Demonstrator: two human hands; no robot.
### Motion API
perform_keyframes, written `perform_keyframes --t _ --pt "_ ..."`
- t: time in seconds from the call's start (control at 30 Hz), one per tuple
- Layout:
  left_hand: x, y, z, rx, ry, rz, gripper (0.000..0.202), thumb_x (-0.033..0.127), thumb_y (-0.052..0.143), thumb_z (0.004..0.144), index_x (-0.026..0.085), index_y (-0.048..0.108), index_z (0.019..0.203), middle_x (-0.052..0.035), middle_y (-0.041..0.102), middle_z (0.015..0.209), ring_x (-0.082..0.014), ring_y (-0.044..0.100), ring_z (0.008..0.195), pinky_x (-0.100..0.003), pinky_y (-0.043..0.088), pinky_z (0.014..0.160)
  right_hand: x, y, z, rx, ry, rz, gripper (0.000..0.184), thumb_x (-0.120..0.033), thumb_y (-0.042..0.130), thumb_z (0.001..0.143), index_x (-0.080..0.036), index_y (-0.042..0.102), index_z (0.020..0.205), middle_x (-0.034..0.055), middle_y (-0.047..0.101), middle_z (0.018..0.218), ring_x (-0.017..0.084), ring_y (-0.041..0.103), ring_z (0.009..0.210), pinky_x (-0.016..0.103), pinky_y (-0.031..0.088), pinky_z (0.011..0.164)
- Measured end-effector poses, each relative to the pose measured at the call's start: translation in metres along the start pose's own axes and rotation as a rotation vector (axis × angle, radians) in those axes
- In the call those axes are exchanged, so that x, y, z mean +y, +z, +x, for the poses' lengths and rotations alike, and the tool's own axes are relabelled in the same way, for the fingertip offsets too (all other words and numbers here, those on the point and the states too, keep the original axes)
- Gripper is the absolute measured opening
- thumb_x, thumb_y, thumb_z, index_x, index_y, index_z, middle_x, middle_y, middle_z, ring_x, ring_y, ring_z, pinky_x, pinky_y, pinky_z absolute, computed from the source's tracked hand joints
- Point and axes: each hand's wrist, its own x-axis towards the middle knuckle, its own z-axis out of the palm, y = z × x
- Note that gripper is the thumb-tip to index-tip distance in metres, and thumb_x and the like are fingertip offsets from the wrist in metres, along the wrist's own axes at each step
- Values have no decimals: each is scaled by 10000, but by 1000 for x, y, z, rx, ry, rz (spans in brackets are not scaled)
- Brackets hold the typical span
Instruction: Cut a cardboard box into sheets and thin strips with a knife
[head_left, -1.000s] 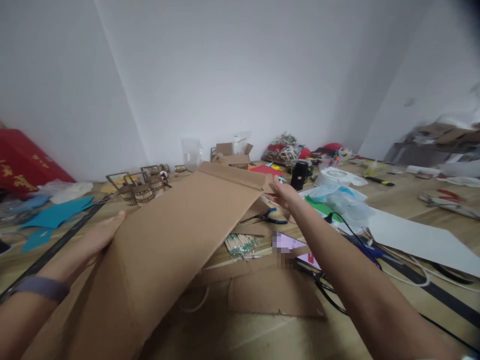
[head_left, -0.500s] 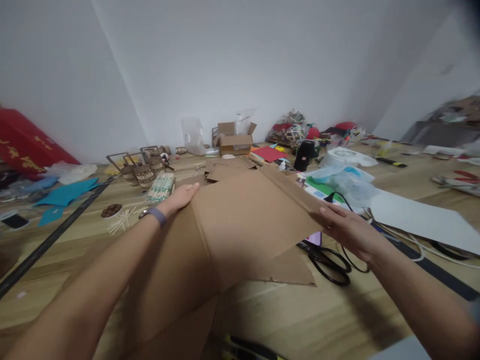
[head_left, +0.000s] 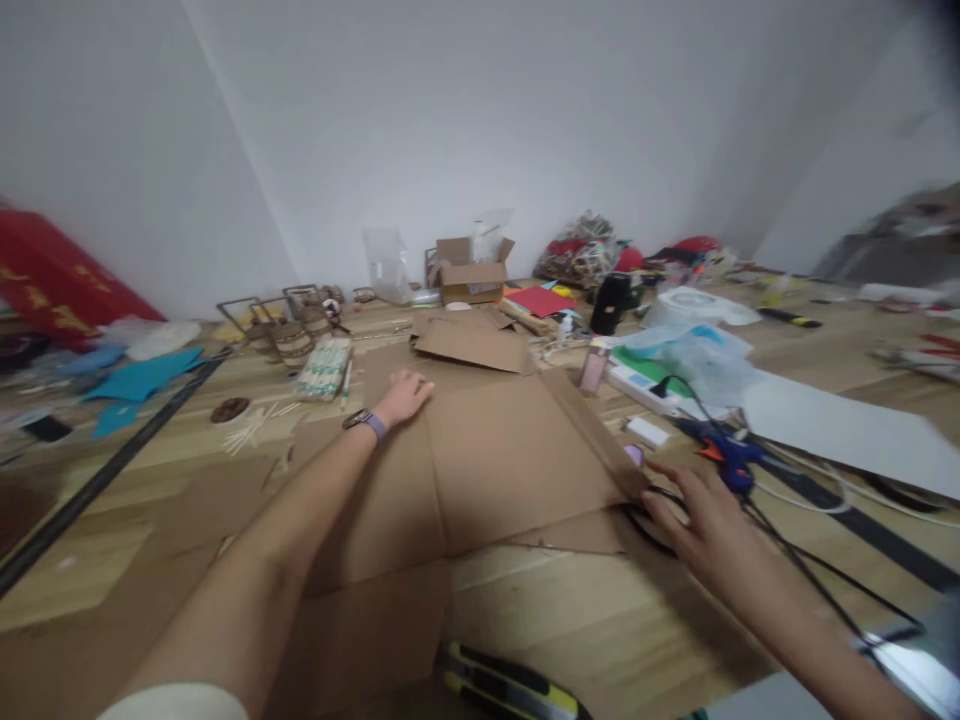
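Laid nearly flat on the wooden tabletop (head_left: 585, 610), partly over other board (head_left: 390, 620): a creased cardboard sheet (head_left: 510, 440). Resting on it by the crease, toward the far edge, with the left hand (head_left: 401, 400); fingers bent, cannot tell whether pinching board or merely pressing. Opposite, with the right hand (head_left: 705, 510): thumb and forefinger parted, grasping nothing visible, just beside the sheet's near right corner; cannot tell if touching. Judged as key relation: that corner just leftward of the right fingertips, right hand clearly nearer, left hand well apart. Crosswise in long axis, seemingly, from left hand side to right; partly hidden by the left forearm (head_left: 262, 570). Pointing toward the right hand with the end bearing a narrow flap (head_left: 589, 420), itself long from far to near. Creased the other way, from left hand back toward the wearer. By the right thumb, a black looped handle (head_left: 636, 518); beyond the right hand, a blue glue gun (head_left: 731, 455); nearer the wearer than either grip, between them, a utility knife (head_left: 517, 685)
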Motion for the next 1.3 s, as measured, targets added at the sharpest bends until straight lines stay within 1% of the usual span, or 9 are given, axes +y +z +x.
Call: perform_keyframes --t 0.13,0.27,0.37,0.5,0.63,0.77,0.9,1.03,1.3 --pt "10 -28 -42 -102 141 40 348 331 457 1029 115 598 1263 -157 562 1378 -272 448 1341 -465 320 1136 -52 38 -68 -554 -461 -26 175 -369 540 920 -285 693 934 69 708 880 247 686 790 362 561 686" --pt "22 -61 -135 -282 293 16 380 448 517 985 209 633 1256 -77 603 1376 -236 514 1290 -349 338 1103 -79 90 -120 -488 -717 -179 439 -304 730 780 -254 644 1207 111 724 1032 317 693 929 412 576 761" --pt "30 -64 -225 -358 387 124 578 635 580 892 257 605 1328 -95 569 1448 -281 508 1333 -378 339 1115 -78 108 -124 -486 -705 -171 464 -212 694 766 -236 625 1225 113 718 1013 306 700 914 405 582 755" --pt "34 -30 -303 -355 155 367 869 583 781 744 211 481 1470 -180 475 1519 -390 426 1402 -544 338 1126 -70 77 -105 -734 -429 20 313 -229 635 768 -258 657 1078 109 702 987 274 711 816 387 585 705" --pt "30 22 -326 -304 -15 416 639 328 676 881 281 469 1484 -129 553 1466 -363 560 1291 -534 470 1021 -74 29 -91 -1044 136 300 309 -507 617 853 -287 624 1071 78 715 911 223 702 668 338 557 580" --pt "26 64 -340 -104 -22 458 684 107 524 876 386 435 1493 -72 519 1503 -332 560 1300 -526 489 1007 -91 24 -88 -1081 507 614 601 -748 617 774 -249 553 1103 18 686 844 133 639 517 250 470 478" --pt "26 84 -350 -11 -91 460 738 67 512 826 434 462 1464 -40 487 1527 -354 507 1349 -591 446 1039 -106 44 -93 -1018 587 747 661 -814 563 763 -233 531 1079 -60 575 637 69 485 398 197 358 414" --pt "31 90 -352 0 -111 445 725 75 501 866 448 413 1482 -50 484 1528 -364 490 1363 -630 432 1044 -113 47 -98 -1012 575 729 677 -785 572 785 -272 479 1218 -68 552 688 77 471 424 225 407 450" --pt "48 82 -362 -142 -148 288 686 212 557 932 439 313 1531 -84 417 1566 -430 431 1391 -731 402 1029 -138 48 -61 -1328 143 449 684 -531 491 916 -283 305 1526 -2 617 697 206 624 622 350 519 627"
